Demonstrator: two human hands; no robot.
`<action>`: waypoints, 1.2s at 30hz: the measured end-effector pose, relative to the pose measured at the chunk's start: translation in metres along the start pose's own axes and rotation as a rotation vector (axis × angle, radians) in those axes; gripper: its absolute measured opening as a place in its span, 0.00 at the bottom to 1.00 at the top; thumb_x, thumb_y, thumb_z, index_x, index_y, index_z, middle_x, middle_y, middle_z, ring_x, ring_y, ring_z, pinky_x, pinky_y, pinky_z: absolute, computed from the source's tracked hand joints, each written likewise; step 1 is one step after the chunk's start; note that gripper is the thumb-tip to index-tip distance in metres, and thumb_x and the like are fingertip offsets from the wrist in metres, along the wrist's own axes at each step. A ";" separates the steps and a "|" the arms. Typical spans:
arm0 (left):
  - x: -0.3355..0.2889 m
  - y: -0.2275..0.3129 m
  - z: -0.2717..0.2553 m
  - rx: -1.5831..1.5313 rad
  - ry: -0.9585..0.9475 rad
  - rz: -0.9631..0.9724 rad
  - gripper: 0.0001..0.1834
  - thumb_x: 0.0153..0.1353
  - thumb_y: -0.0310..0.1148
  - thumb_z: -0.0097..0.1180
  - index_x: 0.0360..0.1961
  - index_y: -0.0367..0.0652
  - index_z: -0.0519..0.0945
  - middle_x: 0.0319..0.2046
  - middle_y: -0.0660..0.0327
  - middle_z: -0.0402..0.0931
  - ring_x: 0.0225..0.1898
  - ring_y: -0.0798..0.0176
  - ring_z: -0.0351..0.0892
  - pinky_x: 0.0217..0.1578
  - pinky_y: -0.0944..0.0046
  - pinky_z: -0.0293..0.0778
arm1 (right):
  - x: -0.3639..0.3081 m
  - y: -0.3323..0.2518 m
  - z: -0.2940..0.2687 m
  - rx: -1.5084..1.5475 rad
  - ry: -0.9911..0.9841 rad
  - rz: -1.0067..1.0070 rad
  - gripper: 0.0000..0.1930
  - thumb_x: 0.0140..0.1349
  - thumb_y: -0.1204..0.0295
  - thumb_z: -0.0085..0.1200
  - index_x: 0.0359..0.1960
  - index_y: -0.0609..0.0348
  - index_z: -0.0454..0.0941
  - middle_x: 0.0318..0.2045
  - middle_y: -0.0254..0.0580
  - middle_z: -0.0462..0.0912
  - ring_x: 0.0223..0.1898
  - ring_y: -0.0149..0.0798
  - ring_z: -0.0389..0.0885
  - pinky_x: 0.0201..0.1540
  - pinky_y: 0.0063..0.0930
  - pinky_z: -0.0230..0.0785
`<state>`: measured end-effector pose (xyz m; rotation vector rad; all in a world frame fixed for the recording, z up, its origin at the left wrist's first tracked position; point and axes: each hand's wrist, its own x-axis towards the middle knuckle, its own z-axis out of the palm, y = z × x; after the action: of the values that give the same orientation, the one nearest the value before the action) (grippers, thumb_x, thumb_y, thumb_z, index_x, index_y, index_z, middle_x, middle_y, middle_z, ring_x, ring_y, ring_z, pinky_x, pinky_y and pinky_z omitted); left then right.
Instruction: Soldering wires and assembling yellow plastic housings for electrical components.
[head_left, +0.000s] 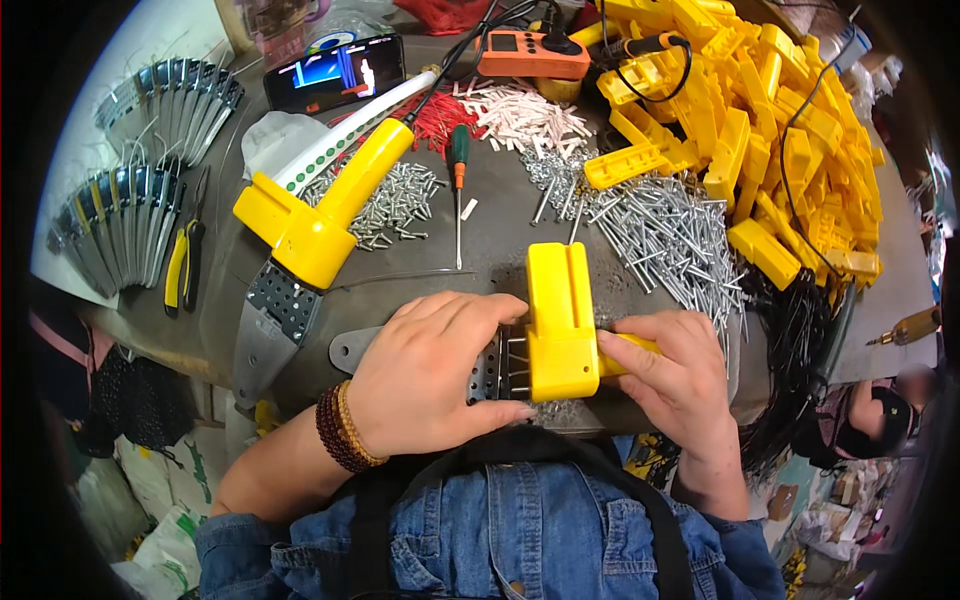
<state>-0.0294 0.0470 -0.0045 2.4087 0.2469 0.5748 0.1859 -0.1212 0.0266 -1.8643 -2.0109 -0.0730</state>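
In front of me lies a yellow plastic tool housing [560, 320] with a raised block on its far side. My right hand [672, 375] is closed round its yellow handle, thumb and fingers pinching it. My left hand [425, 350] wraps over a flat grey metal plate [350, 347] with a hole near its rounded end. Beside the left fingers shows the plate's dark perforated bracket [486, 375], and thin metal rods [516, 368] bridge the gap between bracket and housing. The palm hides the middle of the plate.
A similar corded yellow tool [320, 225] lies left, near a green-handled screwdriver [459, 165] and yellow-black pliers [183, 265]. Small screws [390, 208], long screws [665, 240] and piled yellow housings [750, 120] surround the work. Further back are a phone [335, 75] and an orange meter [530, 55].
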 end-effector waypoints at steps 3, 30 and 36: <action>-0.001 0.005 0.001 -0.041 0.013 -0.045 0.41 0.41 0.42 0.74 0.55 0.39 0.69 0.45 0.54 0.76 0.47 0.49 0.76 0.50 0.53 0.69 | 0.000 -0.004 0.006 0.033 0.006 -0.005 0.26 0.40 0.74 0.66 0.48 0.44 0.83 0.41 0.32 0.81 0.41 0.39 0.78 0.46 0.34 0.64; 0.025 0.031 0.027 0.146 0.041 0.074 0.28 0.45 0.48 0.72 0.44 0.45 0.77 0.66 0.44 0.57 0.69 0.32 0.49 0.67 0.43 0.56 | -0.269 0.313 -0.156 -0.066 0.678 1.034 0.30 0.65 0.64 0.59 0.63 0.66 0.62 0.50 0.46 0.76 0.48 0.36 0.76 0.52 0.27 0.67; 0.026 0.034 0.026 0.166 0.030 0.068 0.28 0.45 0.48 0.72 0.43 0.45 0.77 0.67 0.44 0.57 0.69 0.32 0.49 0.66 0.42 0.56 | -0.211 0.195 -0.197 1.004 1.103 0.513 0.28 0.60 0.70 0.63 0.59 0.64 0.64 0.39 0.35 0.70 0.35 0.32 0.72 0.46 0.29 0.67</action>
<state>0.0069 0.0145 0.0082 2.5786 0.2340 0.6438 0.4314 -0.3587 0.0964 -1.1423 -0.5706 0.0455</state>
